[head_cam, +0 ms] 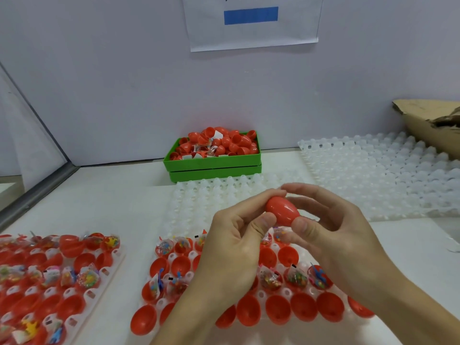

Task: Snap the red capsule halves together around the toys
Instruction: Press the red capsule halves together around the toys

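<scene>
Closing step: I hold one red capsule (282, 210) above the near tray (286, 292), left hand (232, 245) and right hand (331, 232) fingers clamped on it; next, I judge, seat it and take another filled half.

Our hands hide the capsule's (282, 211) seam and the tray cells (249, 257) beneath the grip; far right of it, the cardboard box (428, 123) runs off-frame.
</scene>
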{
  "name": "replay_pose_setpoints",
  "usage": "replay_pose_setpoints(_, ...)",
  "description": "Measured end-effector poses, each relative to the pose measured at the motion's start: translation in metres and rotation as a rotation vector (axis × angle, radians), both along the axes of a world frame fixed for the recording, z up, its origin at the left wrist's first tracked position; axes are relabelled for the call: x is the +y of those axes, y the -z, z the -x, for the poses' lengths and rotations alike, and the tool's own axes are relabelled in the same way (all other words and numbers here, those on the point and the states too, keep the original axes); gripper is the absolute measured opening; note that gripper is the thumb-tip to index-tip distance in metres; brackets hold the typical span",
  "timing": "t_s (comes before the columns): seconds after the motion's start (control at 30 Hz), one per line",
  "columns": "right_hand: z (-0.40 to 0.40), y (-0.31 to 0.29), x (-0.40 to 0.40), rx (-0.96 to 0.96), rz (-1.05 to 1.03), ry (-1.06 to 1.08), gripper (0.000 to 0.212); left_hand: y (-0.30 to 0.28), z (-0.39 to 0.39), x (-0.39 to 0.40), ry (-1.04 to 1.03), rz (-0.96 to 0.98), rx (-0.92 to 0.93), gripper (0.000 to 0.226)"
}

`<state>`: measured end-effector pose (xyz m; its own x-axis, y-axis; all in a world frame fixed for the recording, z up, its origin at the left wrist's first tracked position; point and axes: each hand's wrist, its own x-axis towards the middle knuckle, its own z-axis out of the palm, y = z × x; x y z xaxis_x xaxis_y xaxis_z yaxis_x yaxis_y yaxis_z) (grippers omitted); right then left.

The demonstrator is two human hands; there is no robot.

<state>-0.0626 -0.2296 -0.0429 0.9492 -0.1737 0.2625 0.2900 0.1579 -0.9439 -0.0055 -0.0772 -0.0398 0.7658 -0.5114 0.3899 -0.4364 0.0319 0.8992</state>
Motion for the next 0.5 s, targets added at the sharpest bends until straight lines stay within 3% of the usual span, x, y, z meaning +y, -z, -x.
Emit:
replay_pose_setpoints(0.13,-0.001,0.003,-0.001,0.009,-0.169,-0.123,0.066,0.002,0.002,-0.004,0.073,-0.059,0.056,0.036)
replay_pose_setpoints(0.23,-0.001,0.003,-0.004,0.030,-0.080,-0.046,0.067,0.005,0.003,-0.006,0.050,-0.035,0.087,0.038)
replay_pose_setpoints(0.37,0.000,0.003,0.000,0.009,0.005,0.003,0.043,0.008,0.006,-0.011,0.095,0.171,0.390,0.050)
replay_pose_setpoints(0.5,0.003,0.004,0.007,-0.048,0.077,0.036,0.034,0.010,0.007,-0.014,0.119,0.227,0.393,0.035)
